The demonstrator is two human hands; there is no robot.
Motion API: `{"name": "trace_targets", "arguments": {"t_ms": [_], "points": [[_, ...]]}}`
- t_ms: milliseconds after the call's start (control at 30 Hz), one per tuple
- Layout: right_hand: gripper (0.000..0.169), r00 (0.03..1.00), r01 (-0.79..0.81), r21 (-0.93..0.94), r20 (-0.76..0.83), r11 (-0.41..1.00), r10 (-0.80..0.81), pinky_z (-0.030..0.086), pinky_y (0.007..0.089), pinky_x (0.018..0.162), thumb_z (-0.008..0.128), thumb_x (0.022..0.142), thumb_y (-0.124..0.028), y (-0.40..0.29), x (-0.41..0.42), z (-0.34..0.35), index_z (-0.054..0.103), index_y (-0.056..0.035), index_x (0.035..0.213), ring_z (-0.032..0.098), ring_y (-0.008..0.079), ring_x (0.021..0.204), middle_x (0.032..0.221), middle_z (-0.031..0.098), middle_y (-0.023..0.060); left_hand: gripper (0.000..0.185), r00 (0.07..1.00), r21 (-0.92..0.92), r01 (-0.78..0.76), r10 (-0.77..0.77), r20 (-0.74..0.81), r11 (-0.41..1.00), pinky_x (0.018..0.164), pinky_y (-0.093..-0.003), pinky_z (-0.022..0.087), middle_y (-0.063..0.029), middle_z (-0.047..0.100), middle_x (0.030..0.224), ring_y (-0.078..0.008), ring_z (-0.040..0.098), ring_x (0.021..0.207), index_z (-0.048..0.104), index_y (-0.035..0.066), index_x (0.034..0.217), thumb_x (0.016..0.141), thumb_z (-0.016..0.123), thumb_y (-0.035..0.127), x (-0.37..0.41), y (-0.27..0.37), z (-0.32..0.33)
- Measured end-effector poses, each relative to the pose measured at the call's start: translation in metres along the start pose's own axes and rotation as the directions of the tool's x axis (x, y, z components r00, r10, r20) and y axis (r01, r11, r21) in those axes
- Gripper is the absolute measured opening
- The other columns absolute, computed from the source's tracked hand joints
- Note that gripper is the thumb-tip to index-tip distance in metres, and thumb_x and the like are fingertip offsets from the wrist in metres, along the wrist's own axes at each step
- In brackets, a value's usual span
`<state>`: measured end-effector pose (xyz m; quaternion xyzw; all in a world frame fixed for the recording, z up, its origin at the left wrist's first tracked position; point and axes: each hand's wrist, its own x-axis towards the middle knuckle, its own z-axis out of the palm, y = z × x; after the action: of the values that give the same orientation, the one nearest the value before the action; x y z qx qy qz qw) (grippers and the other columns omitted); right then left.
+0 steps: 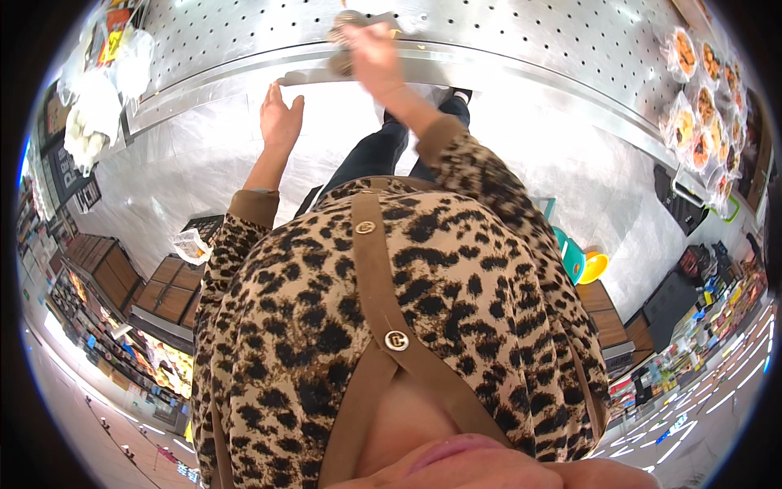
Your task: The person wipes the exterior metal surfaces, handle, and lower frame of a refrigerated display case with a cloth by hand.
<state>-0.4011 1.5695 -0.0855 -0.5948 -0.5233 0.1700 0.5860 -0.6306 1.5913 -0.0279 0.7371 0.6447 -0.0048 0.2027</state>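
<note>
My right hand [374, 54] is over the front edge of a perforated metal display counter [256, 27]. Its fingers are on a brownish, bristly bundle, perhaps a brush [343, 33], partly hidden by the hand and blurred. A similar brownish piece hangs just below at the counter's lip; whether the two are joined cannot be told. My left hand [281, 116] hovers just in front of the counter edge, empty, thumb and fingers apart. Small yellow bits [421, 47] lie on the metal near my right hand.
Clear plastic bags with white round items [88, 131] are at the left end. Several wrapped food packs [702, 104] sit at the right end. A teal container [568, 253] and a yellow bowl [594, 268] are behind on the right, crates [168, 287] behind on the left.
</note>
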Motion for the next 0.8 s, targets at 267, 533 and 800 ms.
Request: {"name": "trace_targets", "arguments": {"t_ms": [267,533,800], "points": [[0.027,0.970,-0.243,-0.836,-0.213,0.492,0.117,0.051,0.0468,0.084,0.058,0.086,-0.004,0.131,-0.027,-0.366,0.068,-0.0030,0.111,0.063,0.0381,0.088,0.097,0.069,0.0170,0.105,0.977,0.422,0.180,-0.110,-0.184,0.889,0.114,-0.0441,0.037,-0.0296,0.041,0.150,-0.0418,0.041,0.138,0.038,-0.011,0.145,0.077,0.072,0.062,0.043,-0.035,-0.026],[0.013,0.934,-0.179,-0.621,0.137,0.763,0.330,0.043,0.0500,0.085,0.053,0.086,-0.004,0.007,-0.019,-0.111,0.059,-0.0006,0.097,0.054,0.0396,0.095,0.095,0.058,0.0198,0.114,0.900,0.447,0.309,-0.410,0.147,0.839,0.111,-0.0410,0.043,-0.0293,0.040,0.151,-0.0379,0.044,0.139,0.037,-0.011,0.146,0.075,0.069,0.072,0.014,-0.036,-0.050],[0.021,0.924,-0.067,-0.104,0.368,0.992,0.101,0.049,0.0472,0.092,0.060,0.086,-0.003,-0.038,0.040,0.025,0.067,-0.0054,0.106,0.060,0.0378,0.102,0.101,0.064,0.0195,0.109,0.859,0.482,0.325,-0.467,0.210,0.814,0.108,-0.0410,0.046,-0.0301,0.041,0.150,-0.0379,0.047,0.136,0.040,-0.011,0.143,0.075,0.073,0.068,0.012,-0.010,-0.070]]}}
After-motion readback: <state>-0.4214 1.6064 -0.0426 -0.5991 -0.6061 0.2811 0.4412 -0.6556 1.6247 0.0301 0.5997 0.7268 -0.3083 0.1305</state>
